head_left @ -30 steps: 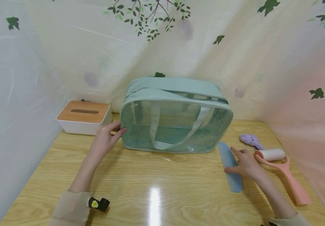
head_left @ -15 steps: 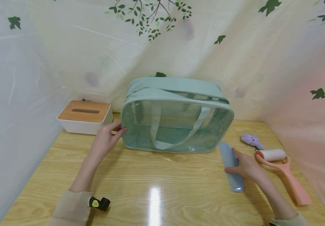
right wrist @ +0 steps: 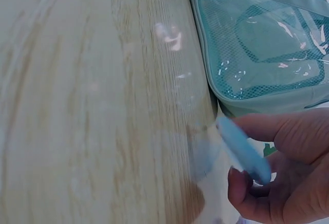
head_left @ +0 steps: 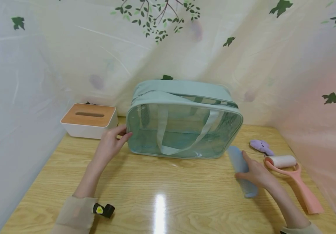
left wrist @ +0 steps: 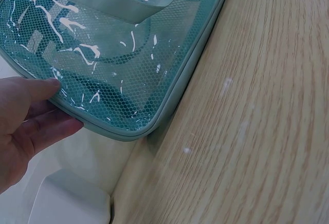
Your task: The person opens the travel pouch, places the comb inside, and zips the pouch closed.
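Note:
A clear bag (head_left: 185,139) with pale green trim and handles stands upright, its top zip partly undone. My left hand (head_left: 108,146) pinches its left side edge, with the thumb (left wrist: 43,89) on the front face and the fingers behind. On the right, my right hand (head_left: 257,174) holds a translucent blue comb (head_left: 239,161) between thumb and fingers. In the right wrist view the comb (right wrist: 241,149) is blurred and seen nearly edge-on, close to the bag's lower corner.
A white tissue box (head_left: 89,120) with a wooden lid stands left of the bag. Right of my right hand lie a purple plush toy (head_left: 261,146) and a pink lint roller (head_left: 299,182). Leaf-printed sheeting (head_left: 162,61) borders the wooden table (head_left: 133,195).
The comb has tilted in my right hand, its near end swinging to the right. My left hand keeps its pinch on the bag. The whole head view has shifted slightly.

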Tool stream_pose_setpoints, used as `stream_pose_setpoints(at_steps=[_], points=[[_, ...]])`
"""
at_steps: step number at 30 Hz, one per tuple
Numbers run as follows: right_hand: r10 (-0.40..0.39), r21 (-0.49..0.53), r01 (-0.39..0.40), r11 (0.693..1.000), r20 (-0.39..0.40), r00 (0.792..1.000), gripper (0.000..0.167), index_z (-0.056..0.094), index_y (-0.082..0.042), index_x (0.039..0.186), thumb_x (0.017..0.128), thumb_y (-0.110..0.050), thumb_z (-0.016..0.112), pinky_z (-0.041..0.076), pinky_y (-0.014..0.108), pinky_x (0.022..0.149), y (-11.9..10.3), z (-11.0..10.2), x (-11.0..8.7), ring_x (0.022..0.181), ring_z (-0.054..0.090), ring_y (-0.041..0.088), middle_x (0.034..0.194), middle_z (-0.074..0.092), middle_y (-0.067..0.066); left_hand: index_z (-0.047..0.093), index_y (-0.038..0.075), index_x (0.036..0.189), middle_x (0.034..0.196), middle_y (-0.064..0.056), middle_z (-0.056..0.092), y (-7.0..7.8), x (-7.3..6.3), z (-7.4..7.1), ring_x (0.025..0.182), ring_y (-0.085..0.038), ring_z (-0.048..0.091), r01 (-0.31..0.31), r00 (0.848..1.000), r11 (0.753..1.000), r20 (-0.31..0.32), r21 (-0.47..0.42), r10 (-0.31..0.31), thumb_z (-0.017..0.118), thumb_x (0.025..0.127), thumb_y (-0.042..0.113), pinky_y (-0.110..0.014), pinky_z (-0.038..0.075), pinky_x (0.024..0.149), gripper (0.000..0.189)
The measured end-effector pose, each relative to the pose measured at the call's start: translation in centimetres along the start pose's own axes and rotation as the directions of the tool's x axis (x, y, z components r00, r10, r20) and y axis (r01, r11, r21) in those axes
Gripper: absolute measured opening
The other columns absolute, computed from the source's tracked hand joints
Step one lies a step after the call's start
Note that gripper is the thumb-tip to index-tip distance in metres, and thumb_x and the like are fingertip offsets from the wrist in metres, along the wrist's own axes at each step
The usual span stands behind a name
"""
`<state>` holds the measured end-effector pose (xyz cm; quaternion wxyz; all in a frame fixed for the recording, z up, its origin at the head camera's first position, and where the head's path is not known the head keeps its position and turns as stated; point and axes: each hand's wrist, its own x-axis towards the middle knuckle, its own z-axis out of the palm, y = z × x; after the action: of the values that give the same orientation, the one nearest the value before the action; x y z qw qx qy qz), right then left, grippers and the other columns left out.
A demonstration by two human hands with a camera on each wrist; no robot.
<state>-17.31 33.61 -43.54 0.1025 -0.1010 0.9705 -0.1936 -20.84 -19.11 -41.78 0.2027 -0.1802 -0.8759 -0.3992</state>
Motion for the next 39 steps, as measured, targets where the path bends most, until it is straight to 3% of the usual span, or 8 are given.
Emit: stream_pose_setpoints(at_steps=[7,15,18,23,30,39], points=[[0.017,-0.015,-0.017,1.000,-0.006,1.000,0.120,0.015,0.023,0.152,0.079,-0.041,0.087,0.056,0.062,0.090,0.1,-0.2,0.2,0.117,0.057,0.059,0.132,0.047,0.053,0.073,0.002,0.106,0.092,-0.015,0.077,0.0,0.1,0.0,0.085,-0.027,0.074,-0.009,1.000,1.000,-0.005,-0.003,0.009,0.070,0.097,0.006,-0.040,0.067,0.067,0.010],[0.038,-0.086,-0.040,0.996,-0.020,0.999,0.104,0.026,0.020,0.150,0.078,-0.030,0.081,0.058,0.049,0.073,-0.3,-0.9,0.2,0.094,0.061,0.041,0.122,0.053,0.050,0.073,0.002,0.107,0.093,-0.015,0.077,0.1,0.2,0.0,0.086,-0.027,0.073,-0.005,1.000,1.000,0.001,0.001,0.005,0.070,0.097,0.006,-0.040,0.067,0.068,0.011],[0.043,-0.119,-0.048,0.992,-0.040,0.998,0.095,0.031,0.019,0.149,0.081,-0.028,0.077,0.057,0.048,0.070,-0.5,-1.5,0.3,0.090,0.062,0.039,0.123,0.053,0.049,0.073,0.003,0.107,0.093,-0.015,0.076,0.1,0.2,0.0,0.085,-0.027,0.073,-0.003,1.000,1.000,-0.001,-0.001,0.003,0.070,0.097,0.006,-0.040,0.067,0.068,0.010],[0.019,-0.089,-0.025,0.996,-0.066,0.998,0.087,0.034,0.024,0.144,0.082,-0.022,0.075,0.058,0.048,0.071,-0.4,-2.2,0.8,0.086,0.064,0.036,0.121,0.058,0.046,0.072,0.003,0.106,0.092,-0.015,0.076,0.1,0.2,0.0,0.086,-0.027,0.073,0.002,1.000,1.000,0.002,0.002,-0.002,0.070,0.097,0.007,-0.041,0.067,0.068,0.009],[0.029,-0.038,-0.037,0.999,-0.192,0.981,0.079,0.043,0.021,0.140,0.082,-0.020,0.078,0.058,0.055,0.075,-0.3,-2.8,1.3,0.092,0.065,0.043,0.121,0.060,0.042,0.072,0.003,0.105,0.092,-0.014,0.077,0.2,0.1,0.0,0.086,-0.027,0.074,0.003,1.000,1.000,0.003,0.006,-0.003,0.070,0.097,0.007,-0.041,0.067,0.068,0.009],[0.152,0.066,-0.140,0.988,-0.231,0.961,0.086,0.027,0.016,0.153,0.096,-0.035,0.067,0.055,0.066,0.087,-0.8,-3.9,1.5,0.114,0.056,0.059,0.143,0.042,0.046,0.072,0.004,0.104,0.092,-0.014,0.076,0.1,0.0,-0.1,0.085,-0.027,0.073,0.007,1.000,1.000,0.004,0.003,-0.007,0.070,0.098,0.007,-0.041,0.067,0.068,0.008]])
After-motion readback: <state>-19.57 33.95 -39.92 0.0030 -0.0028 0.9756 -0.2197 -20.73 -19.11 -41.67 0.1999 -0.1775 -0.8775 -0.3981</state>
